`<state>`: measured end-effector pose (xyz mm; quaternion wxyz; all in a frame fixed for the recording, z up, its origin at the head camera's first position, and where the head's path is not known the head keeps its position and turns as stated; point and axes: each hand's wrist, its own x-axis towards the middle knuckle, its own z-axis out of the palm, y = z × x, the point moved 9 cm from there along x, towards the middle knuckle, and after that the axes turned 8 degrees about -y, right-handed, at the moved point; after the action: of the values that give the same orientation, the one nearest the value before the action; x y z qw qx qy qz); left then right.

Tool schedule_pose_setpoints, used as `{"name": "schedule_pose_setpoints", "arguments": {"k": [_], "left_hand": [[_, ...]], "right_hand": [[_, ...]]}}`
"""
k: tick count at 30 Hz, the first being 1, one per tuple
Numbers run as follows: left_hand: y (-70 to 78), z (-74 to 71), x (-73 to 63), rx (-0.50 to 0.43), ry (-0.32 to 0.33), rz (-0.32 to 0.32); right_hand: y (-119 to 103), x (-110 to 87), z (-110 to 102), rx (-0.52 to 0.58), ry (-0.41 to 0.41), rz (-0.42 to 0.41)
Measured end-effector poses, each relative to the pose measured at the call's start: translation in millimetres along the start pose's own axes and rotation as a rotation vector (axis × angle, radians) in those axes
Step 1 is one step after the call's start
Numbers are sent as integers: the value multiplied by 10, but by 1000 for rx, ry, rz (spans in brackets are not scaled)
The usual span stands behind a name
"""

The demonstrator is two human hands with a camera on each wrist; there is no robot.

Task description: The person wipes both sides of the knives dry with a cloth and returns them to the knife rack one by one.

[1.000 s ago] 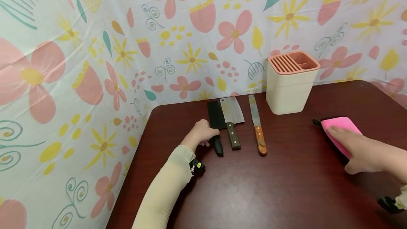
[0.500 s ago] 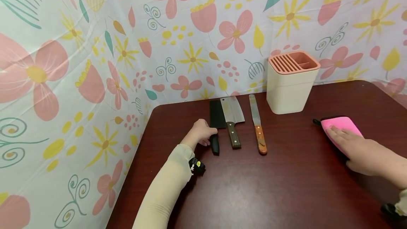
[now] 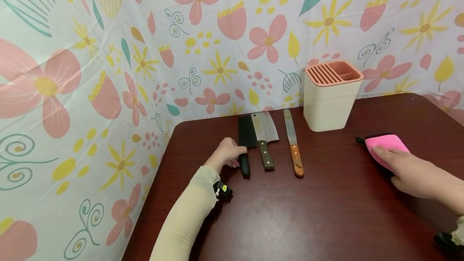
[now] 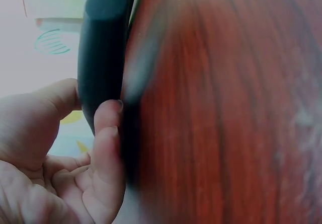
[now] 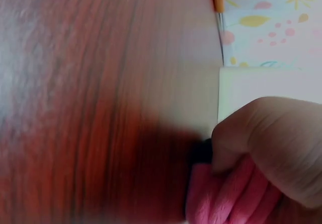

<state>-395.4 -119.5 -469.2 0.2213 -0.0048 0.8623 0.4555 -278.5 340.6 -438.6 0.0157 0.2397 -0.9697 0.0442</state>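
A black cleaver (image 3: 247, 131) lies at the left end of a row of tools. My left hand (image 3: 226, 151) holds the upper part of its black handle (image 4: 103, 48) between thumb and fingers, while the blade lies at the table surface. Close to its right is a steel cleaver (image 3: 266, 128) with a dark wooden handle, then a long spatula (image 3: 291, 132) with an orange-brown handle. My right hand (image 3: 409, 170) lies over a pink cleaning sponge (image 3: 393, 141) with a black underside and loop. In the right wrist view, the thumb bends against the sponge, whose pink fabric (image 5: 206, 194) is creased.
A cream knife block (image 3: 328, 106) with an orange slotted top stands at the back, right of the spatula. Behind the dark red table (image 3: 282, 220) hangs a flowered cloth (image 3: 141, 31), which also runs along the left side.
The black cleaver's handle has swung slightly left under my left hand. My right thumb has drawn in toward the sponge from its wider spread; the other tools stay put.
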Motion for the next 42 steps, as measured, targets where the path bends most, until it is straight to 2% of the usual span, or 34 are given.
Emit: {"name": "schedule_pose_setpoints", "arguments": {"k": [4, 8, 15, 19, 25, 28, 30, 34, 37, 39, 41, 42], "left_hand": [[-41, -15, 17, -46, -18, -9], [-100, -28, 54, -92, -48, -15], [-147, -22, 86, -171, -107, -32], [-151, -8, 92, -211, -134, -32], [-179, 17, 93, -274, -161, -30], [-207, 15, 87, -303, -160, -31], [-208, 14, 77, -323, -158, -22], [-192, 13, 60, -355, -155, -1], [-199, 7, 64, -372, -149, 6], [-203, -1, 64, -380, -144, 14], [-194, -9, 55, -389, -142, 29], [-188, -14, 46, -392, -140, 37]], "right_hand": [[71, -15, -34, -9, 13, 4], [93, -51, -74, 14, 65, -24], [71, -50, -85, -27, 160, -87], [130, -62, -121, -20, 116, -21], [255, -40, -246, 111, -21, 125], [297, 11, -421, 143, 5, 158], [311, 30, -567, 235, 52, 141], [269, 57, -863, 460, 98, 53], [196, 104, -1038, 612, 55, -61], [207, 130, -1182, 570, 94, -62], [259, 137, -1347, 479, 175, -12], [296, 133, -1430, 414, 219, 46]]}}
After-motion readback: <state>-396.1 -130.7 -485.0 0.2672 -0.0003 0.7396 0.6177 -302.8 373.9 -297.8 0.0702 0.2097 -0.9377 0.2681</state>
